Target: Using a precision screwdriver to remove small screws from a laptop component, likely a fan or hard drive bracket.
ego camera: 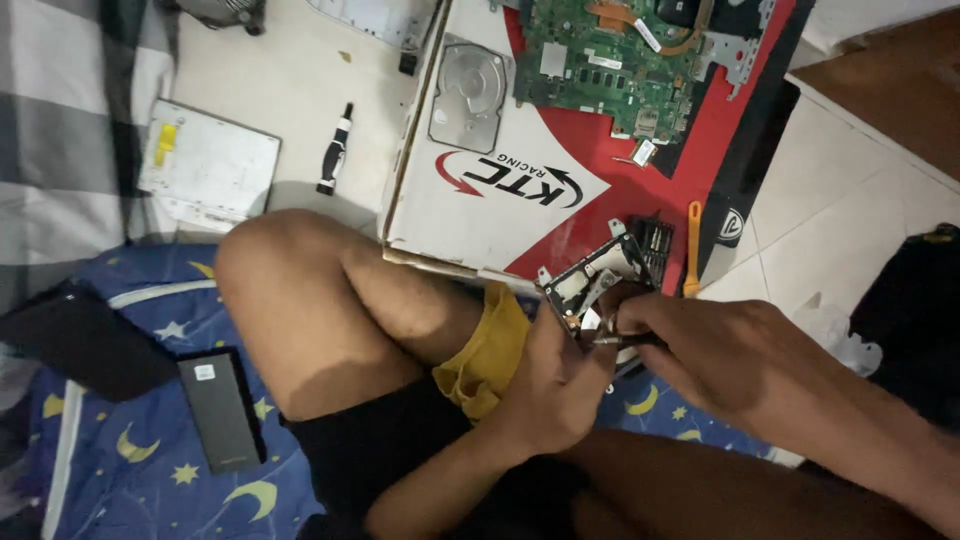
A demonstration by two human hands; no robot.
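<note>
The small metal-framed component [598,285] is held over the person's lap, just off the near edge of the cardboard box [470,215], with the left hand [555,385] clasped around its lower side and the right hand [700,350] pinching a slim screwdriver [625,341] against it. On the box, the green motherboard [610,65] and the hard drive [468,95] already lie removed, with an orange pry tool [693,250] at the near right edge. A second screwdriver [335,150] lies on the floor [300,80] to the left; the held component is not yet apart.

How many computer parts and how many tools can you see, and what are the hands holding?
Hard drives: 1
Green circuit boards: 1
Metal brackets, in left hand: 1
Screwdrivers: 2, black one on floor, one in right hand
Orange pry tools: 1
Total: 6
</note>
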